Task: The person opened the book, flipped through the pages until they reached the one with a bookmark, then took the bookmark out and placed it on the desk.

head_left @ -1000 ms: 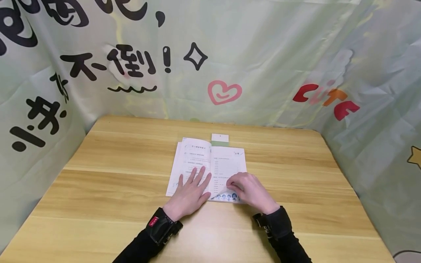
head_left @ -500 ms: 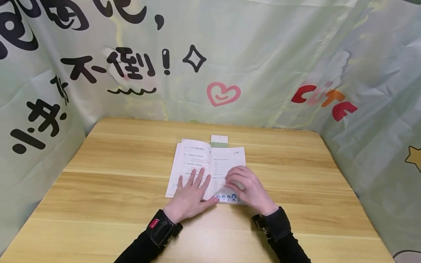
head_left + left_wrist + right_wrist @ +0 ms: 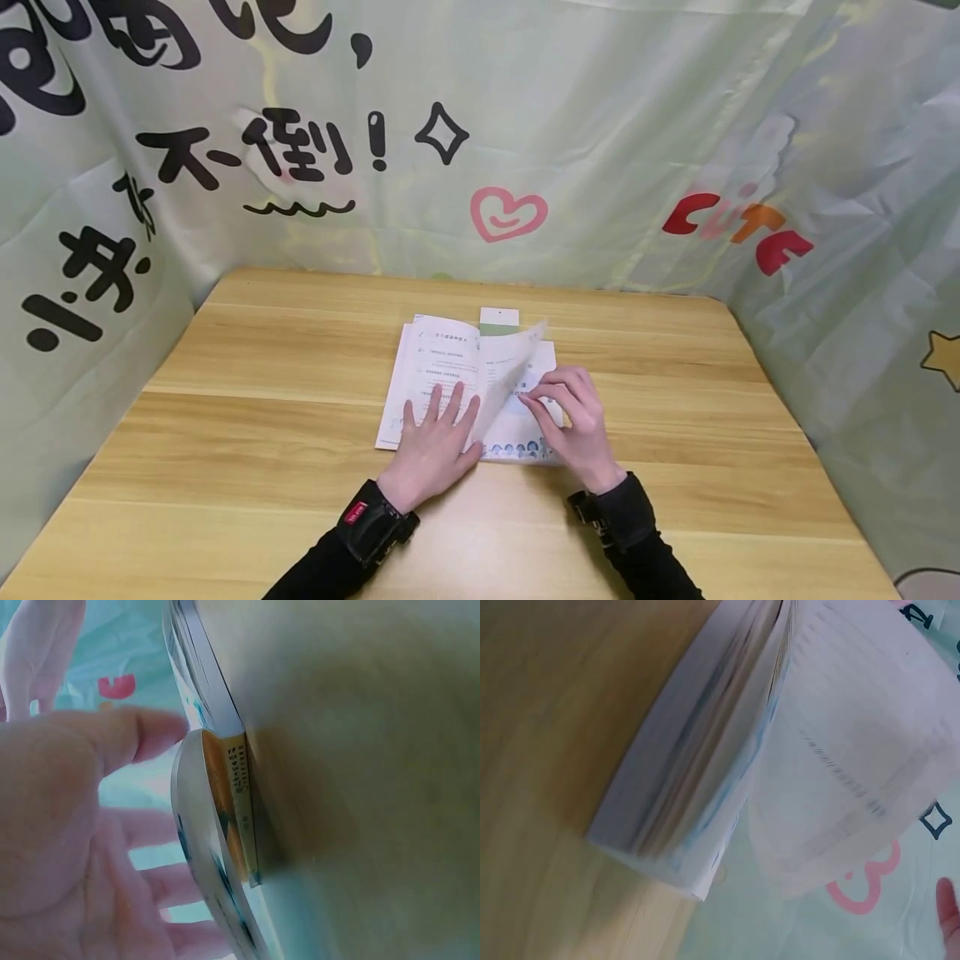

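Note:
An open book [image 3: 431, 354] lies on the table. My left hand [image 3: 431, 454] spreads its fingers flat on the lower left page, the thumb near the spine. In the left wrist view, the left thumb [image 3: 142, 739] lies at the book's lower edge [image 3: 214, 682]. One thin leaf [image 3: 506, 379] stands up from the right side, above a page with blue figures along its bottom. My right hand [image 3: 573, 421] hovers just right of that leaf, fingers loosely bent. In the right wrist view the leaf [image 3: 855, 750] rises with no fingers visible on it.
A white and green card [image 3: 499, 321] pokes out past the book's top edge. The wooden table [image 3: 262, 358] reaches back to a printed cloth [image 3: 600, 167] that hangs along the back and sides.
The leaf on the right, earlier lifted at its lower corner by the right fingers, now stands up. My right hand has opened slightly; the left thumb shifted toward the spine and back.

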The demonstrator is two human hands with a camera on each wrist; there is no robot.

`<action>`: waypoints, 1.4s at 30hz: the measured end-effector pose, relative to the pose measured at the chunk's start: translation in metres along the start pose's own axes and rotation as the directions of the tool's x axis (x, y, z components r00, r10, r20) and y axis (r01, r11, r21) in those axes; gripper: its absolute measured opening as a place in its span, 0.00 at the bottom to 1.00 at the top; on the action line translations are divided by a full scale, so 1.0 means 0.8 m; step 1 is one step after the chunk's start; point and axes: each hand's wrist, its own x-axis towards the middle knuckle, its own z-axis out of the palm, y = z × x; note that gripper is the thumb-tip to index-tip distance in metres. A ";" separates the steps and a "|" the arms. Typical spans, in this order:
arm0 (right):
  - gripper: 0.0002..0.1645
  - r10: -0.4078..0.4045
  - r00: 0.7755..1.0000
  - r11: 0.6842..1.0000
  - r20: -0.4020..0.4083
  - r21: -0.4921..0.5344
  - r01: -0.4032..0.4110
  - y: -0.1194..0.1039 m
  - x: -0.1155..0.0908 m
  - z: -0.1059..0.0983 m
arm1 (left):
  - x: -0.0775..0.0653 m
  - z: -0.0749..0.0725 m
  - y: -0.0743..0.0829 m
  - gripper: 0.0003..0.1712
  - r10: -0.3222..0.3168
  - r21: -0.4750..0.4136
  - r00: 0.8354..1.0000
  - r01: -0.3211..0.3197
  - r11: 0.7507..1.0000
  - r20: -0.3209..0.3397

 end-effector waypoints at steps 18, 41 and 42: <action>0.35 0.257 0.629 0.934 0.733 -0.020 -0.358 -0.025 -0.022 0.027 | 0.008 -0.026 -0.011 0.58 0.028 0.064 0.918 -0.002 0.998 -0.395; 0.38 0.325 0.512 0.930 0.795 -0.171 -0.325 -0.010 -0.021 -0.002 | -0.003 -0.012 -0.017 0.33 0.067 0.035 0.996 -0.069 0.997 0.059; 0.38 0.330 0.508 0.930 0.796 -0.181 -0.321 -0.009 -0.021 -0.003 | -0.003 -0.012 -0.016 0.33 0.065 0.038 0.996 -0.068 0.997 0.060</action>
